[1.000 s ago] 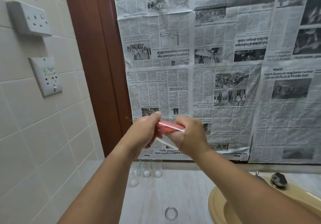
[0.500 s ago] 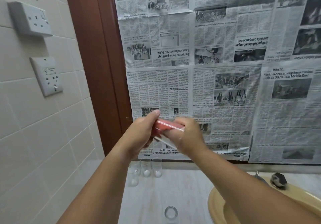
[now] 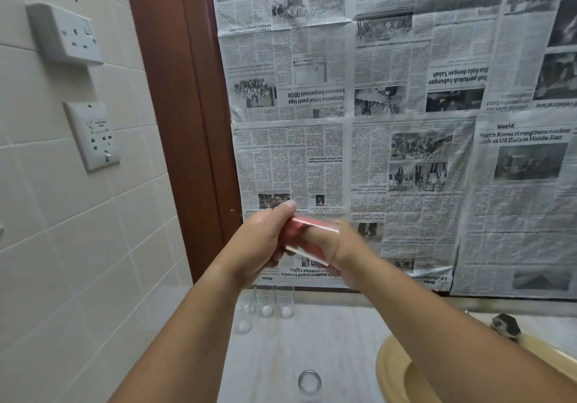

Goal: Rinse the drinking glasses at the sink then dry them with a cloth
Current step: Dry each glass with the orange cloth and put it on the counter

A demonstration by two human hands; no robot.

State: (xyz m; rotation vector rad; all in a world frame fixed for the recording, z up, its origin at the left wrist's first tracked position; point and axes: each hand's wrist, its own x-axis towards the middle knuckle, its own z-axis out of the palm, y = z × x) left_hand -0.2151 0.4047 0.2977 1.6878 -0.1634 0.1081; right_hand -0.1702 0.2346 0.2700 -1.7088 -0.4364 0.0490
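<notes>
the drying step is in hand: a clear glass (image 3: 315,240) lies on its side in the air above the counter (image 3: 312,340), well clear of the sink (image 3: 393,368), with a red cloth (image 3: 296,234) stuffed inside it. the left hand (image 3: 265,243) is curled around the base end, thumb up, pinching the cloth where it comes out. the right hand (image 3: 346,252) wraps the open end, and its fingers seem to reach inside, though blur makes that hard to confirm. to do this well, i judge the cloth should be pressed against the inner wall and the glass turned one way while the cloth is twisted the other, so the whole wall and the bottom get wiped. the grip should be firm but not squeezing, since thin glass can crack under a twist. keeping it over the counter rather than the floor is wise. three glasses (image 3: 268,304) stand at the back by the newspaper (image 3: 374,152), a fourth just in front of them, and another glass (image 3: 309,382) stands nearer; whether those are dry i cannot tell.
</notes>
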